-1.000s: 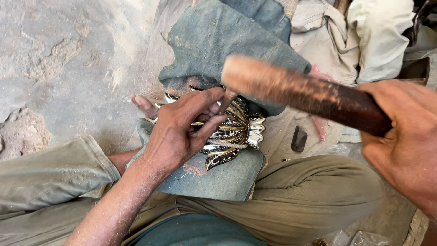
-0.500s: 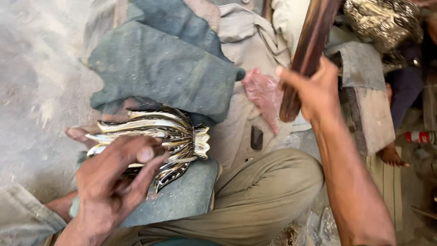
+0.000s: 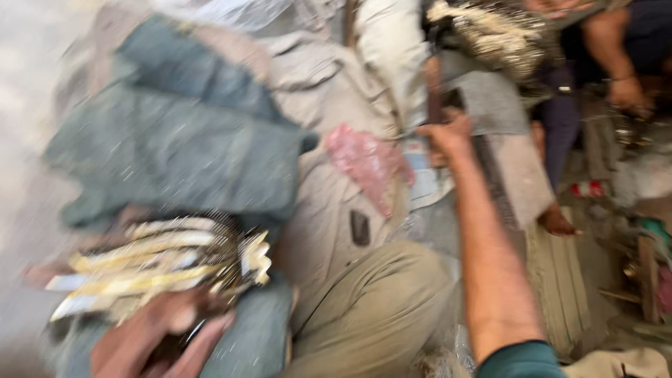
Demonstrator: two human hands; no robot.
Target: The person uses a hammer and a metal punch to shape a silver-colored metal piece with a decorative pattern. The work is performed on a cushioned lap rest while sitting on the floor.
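Metal piece (image 3: 164,262), gold and silver ribbed, on blue-grey cloth (image 3: 182,154) over lap, left hand (image 3: 157,339) pressing near edge, fingers blurred. Right hand (image 3: 448,136) raised, fist around wooden stick (image 3: 434,91). Pink bag (image 3: 364,164) between.

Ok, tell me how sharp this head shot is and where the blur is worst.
Head view: motion blur smears the whole frame. It is worst at the lower left, where the left hand and the shiny ribbed metal piece streak sideways. The right hand and forearm read somewhat clearer. Lighting is soft and even, with no hard shadows or glare.
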